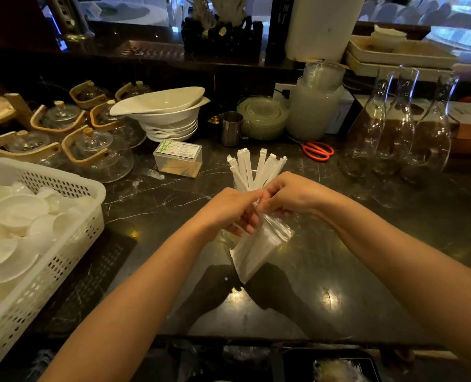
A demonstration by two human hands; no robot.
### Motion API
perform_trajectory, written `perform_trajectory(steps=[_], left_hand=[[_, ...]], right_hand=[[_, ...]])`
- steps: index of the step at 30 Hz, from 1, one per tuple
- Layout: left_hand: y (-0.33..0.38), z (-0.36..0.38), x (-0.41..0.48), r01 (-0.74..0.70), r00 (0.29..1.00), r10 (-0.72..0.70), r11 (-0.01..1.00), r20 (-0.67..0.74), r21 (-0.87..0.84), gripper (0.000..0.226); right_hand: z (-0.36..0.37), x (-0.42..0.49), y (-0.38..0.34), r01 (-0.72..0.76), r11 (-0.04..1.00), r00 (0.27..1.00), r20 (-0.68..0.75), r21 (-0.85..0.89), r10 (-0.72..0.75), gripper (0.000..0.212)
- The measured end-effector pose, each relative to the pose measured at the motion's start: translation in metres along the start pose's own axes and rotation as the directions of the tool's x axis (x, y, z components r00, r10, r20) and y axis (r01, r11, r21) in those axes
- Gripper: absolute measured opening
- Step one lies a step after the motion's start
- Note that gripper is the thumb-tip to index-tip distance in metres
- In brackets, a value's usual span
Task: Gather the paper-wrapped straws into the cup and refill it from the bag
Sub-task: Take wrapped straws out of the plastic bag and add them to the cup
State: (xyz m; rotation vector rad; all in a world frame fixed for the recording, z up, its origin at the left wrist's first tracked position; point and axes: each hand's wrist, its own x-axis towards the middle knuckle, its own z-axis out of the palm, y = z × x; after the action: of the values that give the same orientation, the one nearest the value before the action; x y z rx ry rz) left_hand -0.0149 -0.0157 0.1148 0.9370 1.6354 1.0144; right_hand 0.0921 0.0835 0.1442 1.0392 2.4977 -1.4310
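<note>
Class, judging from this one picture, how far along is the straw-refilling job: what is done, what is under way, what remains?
Done: a bunch of wrapped straws already stands upright in the cup, which the hands mostly hide. Under way: the left hand and right hand both have a grip on the top of the clear bag, seemingly opening it. Left: the straws in the bag are not yet in the cup.

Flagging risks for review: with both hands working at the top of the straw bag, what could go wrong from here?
1. The left hand and right hand tug at the bag right beside the cup of straws; a jerk might topple it.
2. If the bag tears open suddenly, straws could spill across the counter.
</note>
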Motion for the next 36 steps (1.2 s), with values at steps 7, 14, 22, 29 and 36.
perform_trajectory(steps=[7, 14, 22, 29, 36], left_hand=[[0.002, -0.004, 0.005, 0.018, 0.996, -0.017, 1.0, 0.082, -0.018, 0.025], [-0.001, -0.014, 0.009, 0.022, 0.978, 0.004, 0.992, 0.209, -0.125, 0.024], [0.001, -0.021, 0.009, -0.013, 0.955, 0.056, 0.989, 0.293, -0.149, 0.028], [0.002, -0.022, 0.01, -0.01, 0.955, 0.06, 0.985, 0.291, -0.17, 0.028], [0.002, -0.016, 0.016, 0.003, 0.978, 0.013, 0.997, 0.209, -0.077, 0.022]], right_hand=[[0.002, 0.003, 0.005, -0.037, 0.997, 0.997, 0.075, 0.06, 0.033, 0.021], [-0.001, 0.005, 0.011, -0.032, 0.993, 0.992, 0.123, 0.116, 0.017, 0.023], [-0.007, 0.006, 0.017, -0.034, 0.97, 0.98, 0.198, 0.242, -0.015, 0.023], [-0.008, 0.007, 0.02, -0.03, 0.952, 0.973, 0.228, 0.305, -0.042, 0.019], [-0.005, 0.01, 0.015, 0.005, 0.974, 0.976, 0.209, 0.228, -0.054, 0.021]])
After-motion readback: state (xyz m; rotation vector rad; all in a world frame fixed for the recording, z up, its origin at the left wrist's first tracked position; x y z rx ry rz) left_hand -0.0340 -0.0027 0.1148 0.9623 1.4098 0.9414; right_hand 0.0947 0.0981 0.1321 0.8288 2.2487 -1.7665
